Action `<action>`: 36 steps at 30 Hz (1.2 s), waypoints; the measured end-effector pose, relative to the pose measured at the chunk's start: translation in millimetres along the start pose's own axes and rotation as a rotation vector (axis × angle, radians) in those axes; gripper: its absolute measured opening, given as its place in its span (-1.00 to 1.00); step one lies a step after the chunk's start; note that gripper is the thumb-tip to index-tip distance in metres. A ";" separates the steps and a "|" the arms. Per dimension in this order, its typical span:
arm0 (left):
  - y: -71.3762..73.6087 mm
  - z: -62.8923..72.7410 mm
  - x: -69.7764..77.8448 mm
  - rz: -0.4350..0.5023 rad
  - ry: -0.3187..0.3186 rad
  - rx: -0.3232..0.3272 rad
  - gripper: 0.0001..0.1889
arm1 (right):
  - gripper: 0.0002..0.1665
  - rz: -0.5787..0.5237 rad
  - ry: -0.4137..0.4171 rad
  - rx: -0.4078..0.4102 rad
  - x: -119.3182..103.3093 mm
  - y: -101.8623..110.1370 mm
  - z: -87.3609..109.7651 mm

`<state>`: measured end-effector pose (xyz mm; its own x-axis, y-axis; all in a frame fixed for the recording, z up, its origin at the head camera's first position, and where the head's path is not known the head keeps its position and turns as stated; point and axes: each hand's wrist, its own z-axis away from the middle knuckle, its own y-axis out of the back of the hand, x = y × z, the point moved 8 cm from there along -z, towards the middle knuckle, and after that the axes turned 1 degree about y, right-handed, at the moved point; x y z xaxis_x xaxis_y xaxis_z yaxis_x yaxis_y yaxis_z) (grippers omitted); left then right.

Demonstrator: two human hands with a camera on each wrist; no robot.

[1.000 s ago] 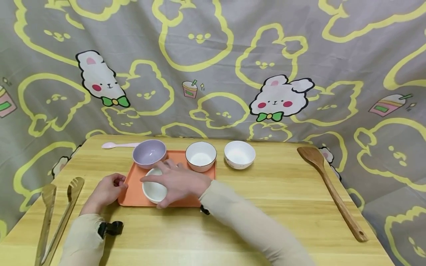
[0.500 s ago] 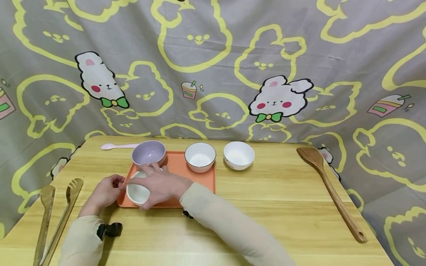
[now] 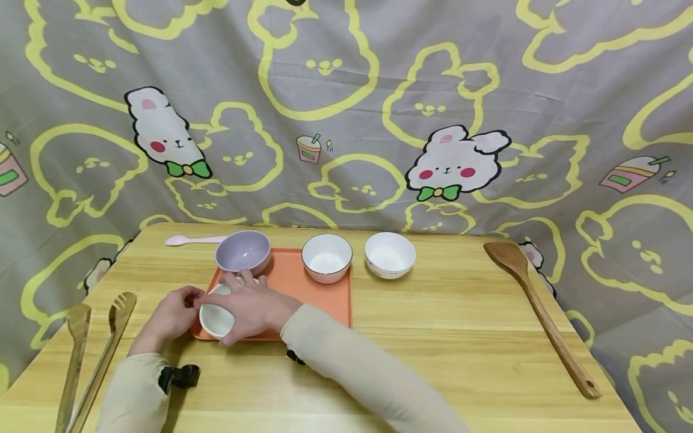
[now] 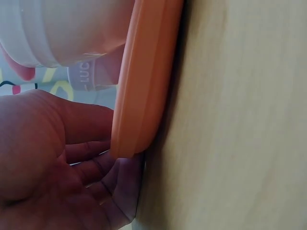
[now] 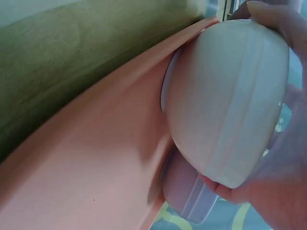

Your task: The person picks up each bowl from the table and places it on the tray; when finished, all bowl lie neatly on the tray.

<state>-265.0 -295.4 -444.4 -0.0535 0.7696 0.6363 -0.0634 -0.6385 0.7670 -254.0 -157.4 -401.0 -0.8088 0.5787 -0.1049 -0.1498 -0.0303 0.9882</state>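
My right hand (image 3: 254, 310) holds a small white bowl (image 3: 215, 316) by its rim, fingers spread over it from above. The bowl is at the front left corner of an orange tray (image 3: 292, 291); in the right wrist view the white bowl (image 5: 216, 105) has its base by the tray surface. With thumb on top and fingers underneath, my left hand (image 4: 53, 158) pinches the edge of the tray (image 4: 144, 81). A purple bowl (image 3: 243, 252) stands at the tray's back left corner, and a dark-rimmed white bowl (image 3: 327, 258) at its back right.
Right of the tray, another white bowl (image 3: 390, 255) stands on the wooden table (image 3: 444, 337). A pink spoon (image 3: 189, 240) lies behind the purple bowl. Wooden tongs (image 3: 103, 355) lie at the left, and a wooden spatula (image 3: 541, 313) lies at the right.
My right hand has moved the small white bowl leftward, from the tray's middle-left to its front left corner. My left hand has stayed at the tray's edge.
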 end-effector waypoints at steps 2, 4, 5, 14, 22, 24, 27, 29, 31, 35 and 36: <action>0.3 0.2 0.3 -0.001 0.001 0.001 -0.74 | 0.00 0.007 -0.006 0.007 -0.4 -0.1 -0.6; 0.4 0.5 0.6 -0.001 0.000 0.002 -0.74 | 0.00 0.007 -0.011 0.011 -0.6 -0.3 -0.9; 0.3 0.6 0.8 -0.001 -0.003 0.003 -0.74 | 0.00 0.003 -0.013 0.013 -0.6 -0.4 -0.9; 1.5 0.4 2.5 -0.019 -0.051 0.043 -0.78 | 0.03 -0.001 -0.019 0.029 3.2 -1.0 -0.9; 1.2 1.4 3.0 -0.017 -0.052 0.043 -0.77 | 0.07 0.041 -0.010 0.031 4.3 -0.4 0.1; 0.9 1.4 2.6 -0.015 -0.047 0.038 -0.76 | 0.08 0.045 -0.007 0.037 4.1 -0.4 0.5; 0.6 1.4 2.0 -0.012 -0.041 0.034 -0.75 | 0.08 0.051 -0.006 0.048 4.4 -0.3 2.2; 0.3 1.2 1.5 -0.013 -0.037 0.033 -0.75 | 0.07 0.055 0.000 0.060 4.7 0.4 4.3; 0.1 1.1 1.1 -0.012 -0.031 0.035 -0.75 | 0.07 0.043 0.007 0.070 6.0 1.5 7.6; 0.1 0.5 0.8 -0.014 -0.025 0.040 -0.77 | 0.05 -0.001 0.021 0.089 10.6 4.1 16.5; 0.1 0.6 0.8 -0.015 -0.024 0.042 -0.77 | 0.05 -0.006 0.025 0.092 12.0 4.5 18.8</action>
<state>-264.5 -294.9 -443.8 -0.0286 0.7793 0.6260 -0.0223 -0.6266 0.7790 -253.7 -135.3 -395.8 -0.8224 0.5577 -0.1122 -0.1025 0.0486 0.9935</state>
